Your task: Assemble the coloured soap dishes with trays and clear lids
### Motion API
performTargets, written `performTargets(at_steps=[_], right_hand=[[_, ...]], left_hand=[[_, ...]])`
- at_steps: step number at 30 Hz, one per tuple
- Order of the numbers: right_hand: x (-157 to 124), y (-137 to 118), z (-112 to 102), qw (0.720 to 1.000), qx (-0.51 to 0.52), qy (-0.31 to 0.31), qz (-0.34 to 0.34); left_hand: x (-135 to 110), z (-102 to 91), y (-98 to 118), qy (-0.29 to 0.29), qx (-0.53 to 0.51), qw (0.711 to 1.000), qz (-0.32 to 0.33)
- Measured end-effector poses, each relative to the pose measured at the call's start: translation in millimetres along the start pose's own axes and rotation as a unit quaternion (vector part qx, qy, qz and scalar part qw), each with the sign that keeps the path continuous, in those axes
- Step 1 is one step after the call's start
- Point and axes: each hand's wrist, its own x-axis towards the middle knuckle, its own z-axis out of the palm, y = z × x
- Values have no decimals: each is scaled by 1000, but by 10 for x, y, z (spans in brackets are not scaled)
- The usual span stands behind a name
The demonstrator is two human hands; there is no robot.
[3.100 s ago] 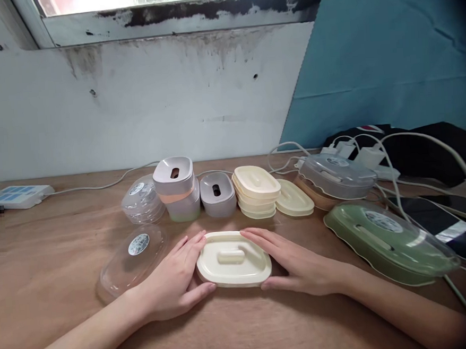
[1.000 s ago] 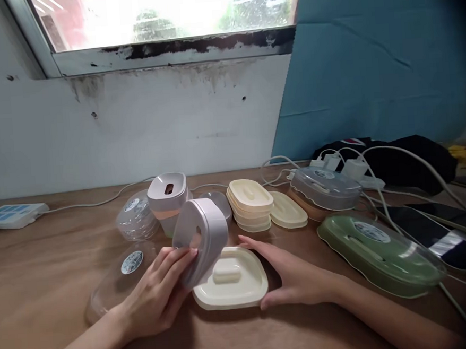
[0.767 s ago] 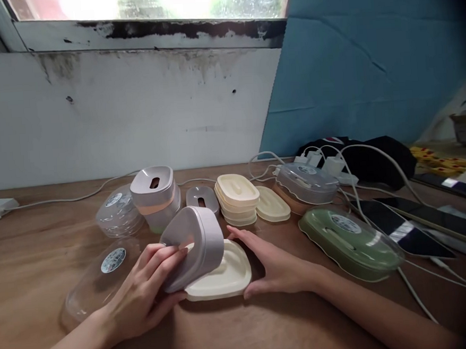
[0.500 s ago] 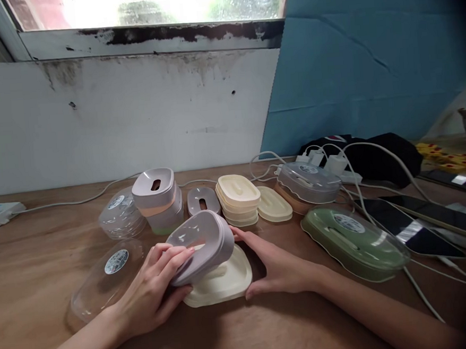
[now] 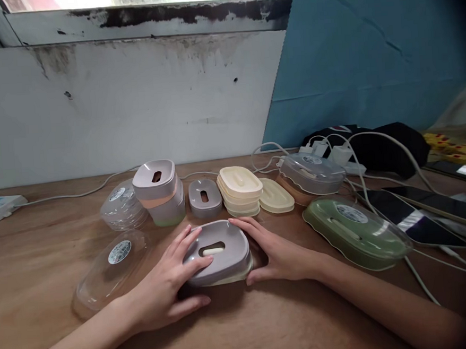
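Observation:
A grey slotted soap dish tray (image 5: 232, 242) sits over a cream base (image 5: 236, 277); a bit of the cream ridge shows through its slot. My left hand (image 5: 166, 283) rests spread fingers on the tray's left part, its thumb apart from the dish near the table. My right hand (image 5: 280, 253) curves round the right end, fingertips at the far rim and thumb at the near right corner of the base. Left of the hands lies a clear lid (image 5: 100, 279) with a round label. Behind stand a stack of grey trays (image 5: 158, 193) and a stack of cream bases (image 5: 240, 192).
Clear lids (image 5: 123, 208) are stacked at the back left. Another grey tray (image 5: 205, 197) and a cream base (image 5: 276, 196) lie behind. On the right are a green lidded soap dish (image 5: 355, 235), a grey lidded one (image 5: 313, 174), phones (image 5: 415, 220) and white cables.
The grey tray, tilted up in my left hand before, now lies level over the cream base. My left thumb has come away from it. The view has tipped slightly downward.

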Motion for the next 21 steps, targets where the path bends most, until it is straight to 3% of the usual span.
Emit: performTargets(at_steps=[7,12,16,21], right_hand=[[-57,18,-41,999,-27,-31,3],[-40,-26,-28,999,-28,-29,17],[-33,-37,0,999,-33,-16,38],[-36,-30,6,998,-41,-20,45]], left_hand=[[81,-70,-1,-31,12,999,18],[60,-27,9,-6,4,1000,16],[-33,49,36,20,11,999,-32],[-267,58,117,-22,16,993,-113]])
